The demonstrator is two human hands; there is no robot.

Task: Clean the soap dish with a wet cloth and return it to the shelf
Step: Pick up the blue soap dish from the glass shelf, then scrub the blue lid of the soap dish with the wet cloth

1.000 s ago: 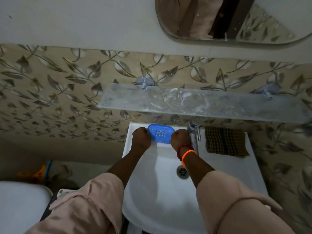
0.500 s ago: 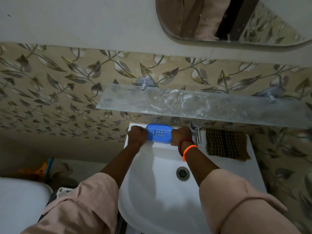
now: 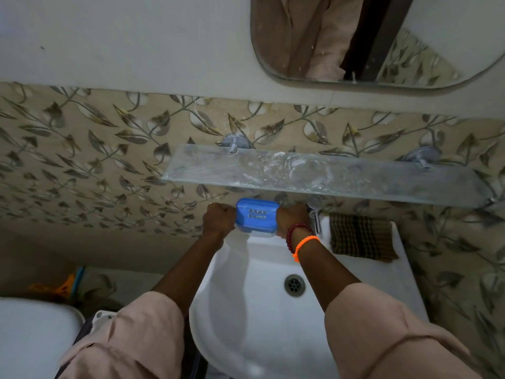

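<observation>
Below the shelf, centre frame: soap dish [image 3: 257, 216], blue, long axis left-right, held above the sink [image 3: 246, 318] back rim.
Left hand [image 3: 220, 216]: grips its left end.
Right hand [image 3: 291, 218]: grips its right end.
Shelf [image 3: 341, 176]: glass, just above and behind; the lift is up and forward.
Dish contents: none visible.
Cloth [image 3: 360, 236]: checked, right of the tap.

Loose pale pink sleeves [image 3: 142, 335] are worn on both arms, pushed up above the elbows so that the forearms are left bare. Soft folds are seen in the fabric. Two bracelets are worn on the right wrist: a dark red beaded one [image 3: 293, 233] and a bright orange one [image 3: 304, 246] just behind it.
</observation>
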